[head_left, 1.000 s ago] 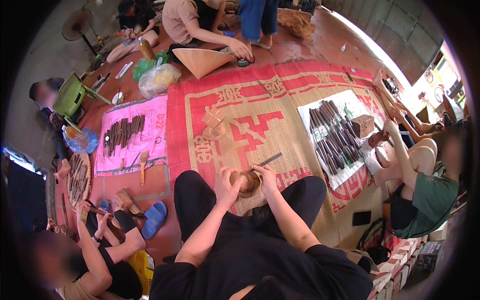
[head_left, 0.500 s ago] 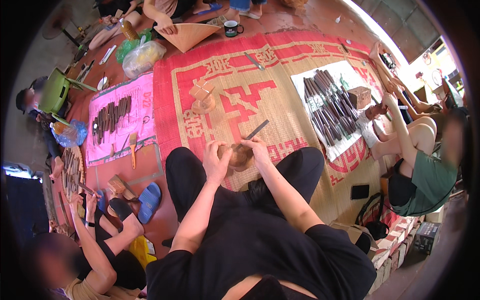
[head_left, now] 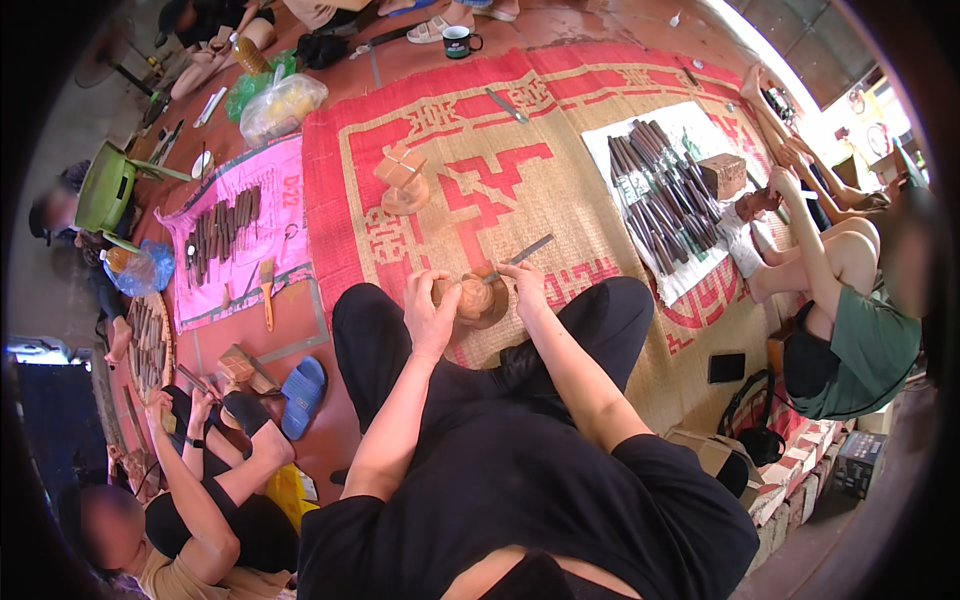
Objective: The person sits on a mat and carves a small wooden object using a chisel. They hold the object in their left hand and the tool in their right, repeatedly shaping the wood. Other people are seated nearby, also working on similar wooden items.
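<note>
Between my knees sits a round carved wooden piece (head_left: 476, 297), its surface cut in curves, with what looks like a wooden base under it. My left hand (head_left: 432, 312) is closed on its left side, thumb lying along the wood. In my right hand (head_left: 524, 284) is a slim dark chisel (head_left: 530, 256), pinched between fingers and thumb. Its long end sticks out up to the right, and its lower end meets the wood. The exact contact at the cutting end is too small to tell.
Ahead stands a wooden block on a round base (head_left: 402, 180). Chisels lie in rows on a white cloth (head_left: 610, 145) at right and a pink cloth (head_left: 285, 170) at left. A brush (head_left: 267, 290), blue slipper (head_left: 302, 398), phone (head_left: 727, 368) and mug (head_left: 460, 42) lie around. People sit both sides.
My right hand and the chisel have shifted slightly right, showing more of the carved wood. At the far side, the conical hat and the hand on it have left view.
</note>
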The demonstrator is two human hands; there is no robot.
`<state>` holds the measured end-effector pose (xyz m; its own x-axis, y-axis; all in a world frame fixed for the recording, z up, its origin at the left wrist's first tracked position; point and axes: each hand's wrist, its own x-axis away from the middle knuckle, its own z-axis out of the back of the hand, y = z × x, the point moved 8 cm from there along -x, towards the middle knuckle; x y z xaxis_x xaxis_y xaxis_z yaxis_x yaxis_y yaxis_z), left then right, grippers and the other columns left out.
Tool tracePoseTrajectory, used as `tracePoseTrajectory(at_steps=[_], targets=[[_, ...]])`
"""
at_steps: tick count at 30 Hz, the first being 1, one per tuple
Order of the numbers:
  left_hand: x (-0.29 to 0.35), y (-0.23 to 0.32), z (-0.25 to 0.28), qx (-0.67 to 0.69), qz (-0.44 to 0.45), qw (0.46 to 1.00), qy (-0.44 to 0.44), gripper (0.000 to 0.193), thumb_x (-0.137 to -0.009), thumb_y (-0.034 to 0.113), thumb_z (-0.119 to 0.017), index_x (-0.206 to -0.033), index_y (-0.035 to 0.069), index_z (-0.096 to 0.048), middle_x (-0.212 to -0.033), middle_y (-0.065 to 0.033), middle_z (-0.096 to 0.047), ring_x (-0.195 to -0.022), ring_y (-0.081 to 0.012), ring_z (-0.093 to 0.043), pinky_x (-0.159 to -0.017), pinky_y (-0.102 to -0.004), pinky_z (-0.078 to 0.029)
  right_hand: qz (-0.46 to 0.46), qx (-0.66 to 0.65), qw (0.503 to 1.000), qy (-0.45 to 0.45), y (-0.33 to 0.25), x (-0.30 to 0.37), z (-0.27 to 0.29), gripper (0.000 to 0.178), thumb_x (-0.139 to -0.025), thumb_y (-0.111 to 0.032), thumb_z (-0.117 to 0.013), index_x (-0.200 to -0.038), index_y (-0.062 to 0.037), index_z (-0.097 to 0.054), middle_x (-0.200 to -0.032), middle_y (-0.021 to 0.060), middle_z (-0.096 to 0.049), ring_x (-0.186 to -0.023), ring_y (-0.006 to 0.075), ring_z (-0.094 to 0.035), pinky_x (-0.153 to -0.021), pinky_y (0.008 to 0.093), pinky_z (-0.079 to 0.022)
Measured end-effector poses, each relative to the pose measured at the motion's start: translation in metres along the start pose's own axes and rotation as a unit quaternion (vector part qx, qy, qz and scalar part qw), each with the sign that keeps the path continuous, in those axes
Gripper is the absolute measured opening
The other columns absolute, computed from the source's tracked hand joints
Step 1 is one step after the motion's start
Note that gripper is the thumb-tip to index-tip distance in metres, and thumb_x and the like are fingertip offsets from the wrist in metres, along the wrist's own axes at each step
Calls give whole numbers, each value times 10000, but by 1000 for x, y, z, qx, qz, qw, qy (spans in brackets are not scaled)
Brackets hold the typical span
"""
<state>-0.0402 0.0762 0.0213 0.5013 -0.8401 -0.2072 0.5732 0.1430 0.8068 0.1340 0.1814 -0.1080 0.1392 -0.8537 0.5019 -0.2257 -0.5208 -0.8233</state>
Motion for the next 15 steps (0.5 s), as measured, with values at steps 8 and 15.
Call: tracePoseTrajectory(at_steps=[8,15], targets=[[-2,-1,-6,0,-12,1000,-6,271,-747,190,-682,-982,88,-596,-1082,-95,-539,-1021,-290,-527,-882,-379,-433,-55,-53,993,-85,1,7,-32,141,-740,-66,-726,-722,-68,-586,-703,15,-585,-654,117,-547,-652,258,-443],[1,8,-10,-11,-31,999,-15,285,-749,236,-679,-985,95,-600,-1073,-97,-539,-1017,-310,-518,-870,-403,-431,10,-98,992,-72,-16,0,-30,147,-725,-40,-725,-688,-80,-589,-724,20,-614,-644,102,-554,-646,253,-438]])
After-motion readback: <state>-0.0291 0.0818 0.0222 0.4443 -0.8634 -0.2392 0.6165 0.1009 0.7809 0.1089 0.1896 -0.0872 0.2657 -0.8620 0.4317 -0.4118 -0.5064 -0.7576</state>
